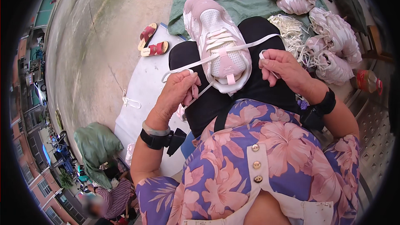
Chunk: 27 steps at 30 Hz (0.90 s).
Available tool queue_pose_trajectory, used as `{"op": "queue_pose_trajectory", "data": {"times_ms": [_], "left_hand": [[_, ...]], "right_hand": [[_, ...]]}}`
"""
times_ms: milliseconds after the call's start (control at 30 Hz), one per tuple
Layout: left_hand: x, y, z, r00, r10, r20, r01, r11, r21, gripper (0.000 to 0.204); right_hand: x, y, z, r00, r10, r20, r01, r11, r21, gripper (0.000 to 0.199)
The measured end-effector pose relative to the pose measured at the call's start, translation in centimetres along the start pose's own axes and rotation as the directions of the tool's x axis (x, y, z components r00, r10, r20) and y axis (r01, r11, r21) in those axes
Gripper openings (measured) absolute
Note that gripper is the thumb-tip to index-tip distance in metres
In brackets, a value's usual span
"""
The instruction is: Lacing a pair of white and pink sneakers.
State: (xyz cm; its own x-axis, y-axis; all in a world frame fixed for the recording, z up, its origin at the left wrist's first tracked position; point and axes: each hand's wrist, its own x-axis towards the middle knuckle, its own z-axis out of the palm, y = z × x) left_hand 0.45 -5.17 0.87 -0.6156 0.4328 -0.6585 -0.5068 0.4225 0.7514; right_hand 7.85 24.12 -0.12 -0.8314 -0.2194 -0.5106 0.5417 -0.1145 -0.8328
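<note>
A pink and white sneaker (225,43) rests on my lap between my thighs, toe pointing away and tongue toward me. White shoelace (233,49) crosses over its upper rows, with one long end running out to each side. My left hand (180,86), left of the shoe's collar, is closed on one lace end, and a length of lace trails below its fingers. On the other side my right hand (283,68) pinches the other lace end between thumb and fingers. Neither hand touches the shoe body.
Bundles of pink and white shoe pieces (335,33) lie at the right beside a heap of white laces (289,33). Green cloth (179,10) spreads beyond the shoe. Red sandals (154,49) and a loose lace (131,101) lie at left. A person (110,200) sits lower left.
</note>
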Motion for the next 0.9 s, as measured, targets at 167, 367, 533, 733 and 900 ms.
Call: {"op": "queue_pose_trajectory", "data": {"times_ms": [167,367,533,733,900], "left_hand": [[3.2,2.5,0.3,0.995,0.057,0.084,-0.052,0.997,-0.055,0.027],[4.4,4.6,0.7,0.922,0.317,-0.223,-0.331,0.943,-0.027,0.027],[3.5,2.8,2.0,0.823,0.441,-0.357,-0.423,0.896,0.132,0.028],[2.5,1.3,3.4,0.889,0.328,-0.319,-0.403,0.891,-0.209,0.027],[2.6,0.7,3.5,0.894,0.347,-0.284,-0.436,0.82,-0.37,0.015]], "right_hand": [[4.1,-0.4,1.3,0.944,-0.314,-0.098,0.301,0.945,-0.13,0.02],[6.7,-0.8,1.4,0.887,-0.385,-0.255,0.39,0.92,-0.032,0.019],[6.2,0.4,0.7,0.855,-0.355,-0.378,0.43,0.893,0.134,0.017],[5.2,1.0,1.2,0.843,-0.319,-0.433,0.452,0.856,0.25,0.014],[5.1,1.5,1.4,0.772,-0.446,-0.453,0.548,0.829,0.117,0.008]]}}
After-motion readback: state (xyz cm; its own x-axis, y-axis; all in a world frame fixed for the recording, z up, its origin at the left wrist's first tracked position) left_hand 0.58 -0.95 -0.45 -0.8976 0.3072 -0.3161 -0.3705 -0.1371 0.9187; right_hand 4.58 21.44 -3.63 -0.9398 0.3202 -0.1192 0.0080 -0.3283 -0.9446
